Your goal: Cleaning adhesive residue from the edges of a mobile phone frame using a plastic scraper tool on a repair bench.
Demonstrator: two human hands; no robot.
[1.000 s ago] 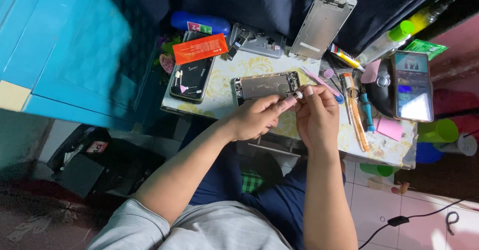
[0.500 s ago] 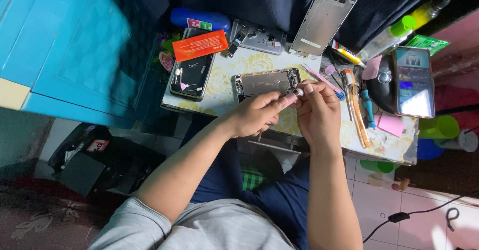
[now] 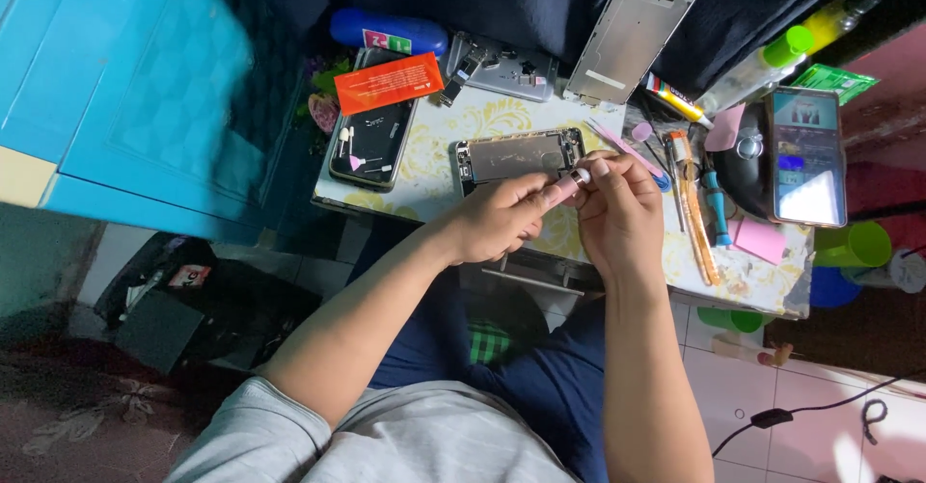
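Small pale part (image 3: 582,175), pinched between fingertips of both hands just above the right end of the opened phone body (image 3: 518,158), over the middle of the small table (image 3: 762,285). Too small to tell what kind of part. Left hand (image 3: 497,216) closed narrowly, thumb and forefinger meeting at the part; right hand (image 3: 617,208) likewise closed narrowly, fingertips pressed against it from the other side. Held up close to the phone body rather than resting on it, most likely for steadiness and a short path between part and housing; wrists near the table's near edge, apparently for support.

Around the phone body: toward the far edge, a detached screen frame (image 3: 632,32) leaning upright against dark cloth, probably kept there out of the working area. Beside it, a grey metal plate (image 3: 502,68) lying flat. At the far left corner, an orange card (image 3: 389,82) lying across a dark phone (image 3: 374,126) carrying tiny loose bits. Behind those, a blue bottle (image 3: 386,32).

Right of the hands: pink tweezers (image 3: 625,147), an orange-handled tool (image 3: 693,208) and a blue-handled tool (image 3: 714,208), lined up within reach. Further toward the right edge, a lit phone (image 3: 805,155) and a pink pad (image 3: 759,239).

Nothing between hands and phone body; tools crowd close on the right.
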